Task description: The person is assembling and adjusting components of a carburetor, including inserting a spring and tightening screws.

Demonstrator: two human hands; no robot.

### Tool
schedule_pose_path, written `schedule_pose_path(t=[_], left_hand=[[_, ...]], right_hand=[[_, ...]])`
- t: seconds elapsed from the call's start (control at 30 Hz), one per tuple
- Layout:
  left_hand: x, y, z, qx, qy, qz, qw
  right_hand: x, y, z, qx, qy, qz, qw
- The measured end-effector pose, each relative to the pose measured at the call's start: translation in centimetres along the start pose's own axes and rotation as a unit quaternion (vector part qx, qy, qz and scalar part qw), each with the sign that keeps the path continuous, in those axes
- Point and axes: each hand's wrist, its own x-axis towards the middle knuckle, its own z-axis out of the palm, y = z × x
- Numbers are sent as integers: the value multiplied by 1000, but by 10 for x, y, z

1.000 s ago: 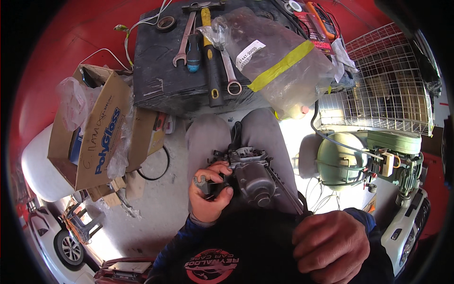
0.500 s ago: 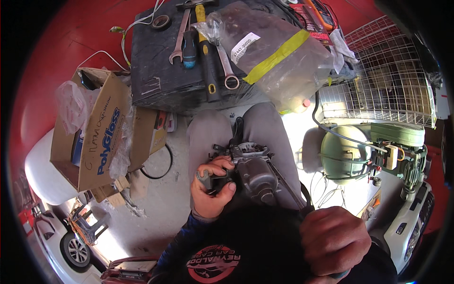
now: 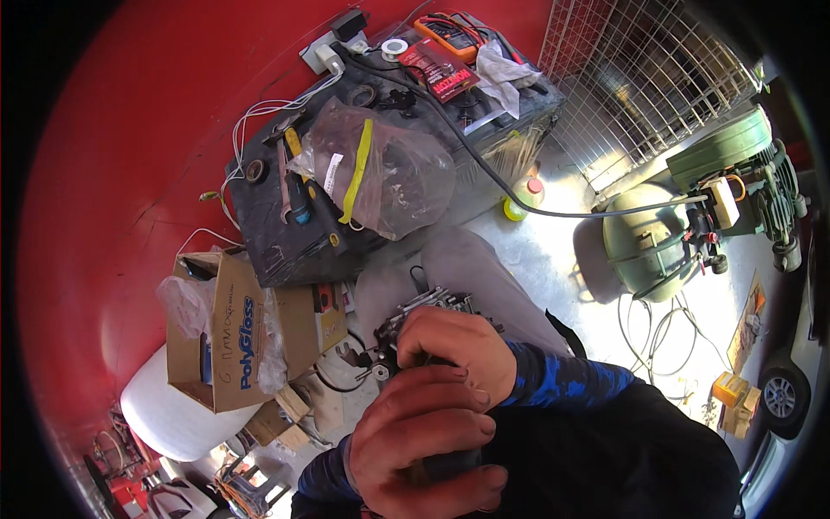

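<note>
A grey metal machine part with small fittings rests on my lap, mostly covered by my hands. My right hand reaches in from the right and lies closed over its near side, fingertips hidden. Nearer to my body, my left hand is curled around something dark, of which only a sliver shows between fingers and thumb. Whether that belongs to the metal part I cannot tell. A small bracket and round fitting stick out left of my hands.
Ahead stands a black bench with a plastic bag, wrench, hammer, screwdriver and orange multimeter. A cardboard box is left. On the right are a green compressor, its cable, a bottle and a wire rack.
My right hand has come from the lower right, where it held a long thin tool, onto the metal part. My left hand has moved closer to my body. The view has shifted right.
</note>
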Motion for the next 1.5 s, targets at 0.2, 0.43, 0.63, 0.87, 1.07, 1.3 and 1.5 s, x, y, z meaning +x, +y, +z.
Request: schedule_pose_path(t=[0.2,0.43,0.63,0.87,1.07,1.3,1.5], left_hand=[[43,-12,8,-136,45,-111,983],[63,-31,13,-168,-43,-109,979],[80,-48,14,-171,-92,-78,978],[71,-39,28,-209,-62,-93,972],[52,-28,38,-130,-38,-75,988],[51,-32,40,-119,-58,-79,988],[57,-37,25,-149,-137,-67,977]], right_hand=[[-94,-3,14,-281,112,-36,952],[-24,17,57,-195,-82,11,977],[19,43,69,-231,195,-82,950],[-7,32,62,-594,-97,47,797],[-24,30,50,-589,-140,-26,795],[-33,47,51,-413,-24,-10,910],[-25,51,43,-382,-112,-17,917]])
